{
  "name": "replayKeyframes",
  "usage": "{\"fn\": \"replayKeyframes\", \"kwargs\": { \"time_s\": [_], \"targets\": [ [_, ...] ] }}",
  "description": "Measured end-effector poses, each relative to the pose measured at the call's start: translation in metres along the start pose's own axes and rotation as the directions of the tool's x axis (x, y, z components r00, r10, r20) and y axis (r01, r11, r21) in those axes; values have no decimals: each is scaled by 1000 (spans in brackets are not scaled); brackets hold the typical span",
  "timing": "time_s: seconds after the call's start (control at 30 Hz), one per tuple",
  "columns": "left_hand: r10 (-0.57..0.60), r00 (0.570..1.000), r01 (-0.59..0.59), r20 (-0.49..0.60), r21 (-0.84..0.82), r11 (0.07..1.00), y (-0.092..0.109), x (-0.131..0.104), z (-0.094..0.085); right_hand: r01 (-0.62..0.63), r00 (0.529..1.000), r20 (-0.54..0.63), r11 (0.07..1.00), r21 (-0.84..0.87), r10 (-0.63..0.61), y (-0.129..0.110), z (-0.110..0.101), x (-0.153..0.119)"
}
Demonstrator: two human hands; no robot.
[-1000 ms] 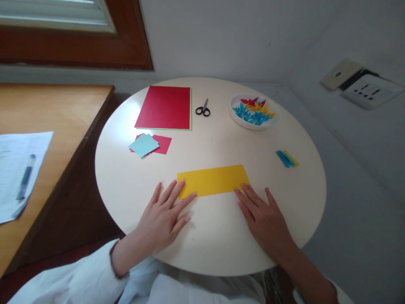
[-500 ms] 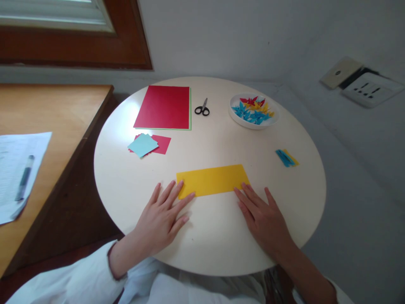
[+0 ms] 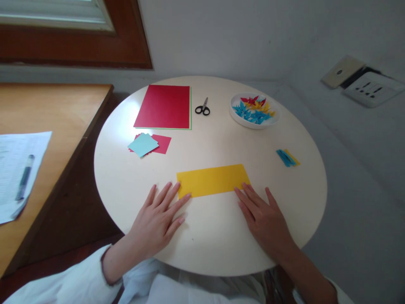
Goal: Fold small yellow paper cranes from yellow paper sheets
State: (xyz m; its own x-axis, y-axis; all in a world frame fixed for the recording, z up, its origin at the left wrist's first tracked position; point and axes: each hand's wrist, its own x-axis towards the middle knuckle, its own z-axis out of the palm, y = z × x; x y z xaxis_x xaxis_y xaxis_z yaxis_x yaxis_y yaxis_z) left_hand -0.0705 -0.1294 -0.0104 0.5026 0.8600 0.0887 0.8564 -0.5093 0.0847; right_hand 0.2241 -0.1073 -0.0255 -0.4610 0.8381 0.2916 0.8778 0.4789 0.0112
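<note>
A long yellow strip of paper [image 3: 211,180] lies flat near the front of the round white table [image 3: 218,236]. My left hand [image 3: 160,219] rests at its left end, fingers spread, with fingertips touching the near left corner. At the opposite end, my right hand [image 3: 261,215] lies palm down with its fingertips on the lower right corner. Both hands are open and neither grips anything. Beyond the strip, to the left, is a small pile of light blue [image 3: 144,145] and red paper squares [image 3: 162,144].
Red and green paper sheets [image 3: 164,106] lie at the back left, beside black-handled scissors [image 3: 203,109]. A white dish [image 3: 249,124] holds colourful paper shapes. Blue and yellow folded pieces [image 3: 286,158] lie at the right. A wooden desk [image 3: 72,101] with papers and a pen [image 3: 25,177] stands left.
My left hand has slid slightly left, so its fingers cover less of the yellow paper. My right hand and the paper have stayed nearly in place.
</note>
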Motion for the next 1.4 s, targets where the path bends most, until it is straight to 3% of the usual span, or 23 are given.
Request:
{"fn": "replayKeyframes", "kwargs": {
  "time_s": [1.23,1.4],
  "targets": [
    [-37,999,37,-4,8,999,-3,-11,-1,10,999,-36,999,-41,-12,-3,0,2],
    [93,995,-93,-41,19,996,0,-4,-4,9,1000,-25,999,-41,-10,-4,-1,3]
  ]
}}
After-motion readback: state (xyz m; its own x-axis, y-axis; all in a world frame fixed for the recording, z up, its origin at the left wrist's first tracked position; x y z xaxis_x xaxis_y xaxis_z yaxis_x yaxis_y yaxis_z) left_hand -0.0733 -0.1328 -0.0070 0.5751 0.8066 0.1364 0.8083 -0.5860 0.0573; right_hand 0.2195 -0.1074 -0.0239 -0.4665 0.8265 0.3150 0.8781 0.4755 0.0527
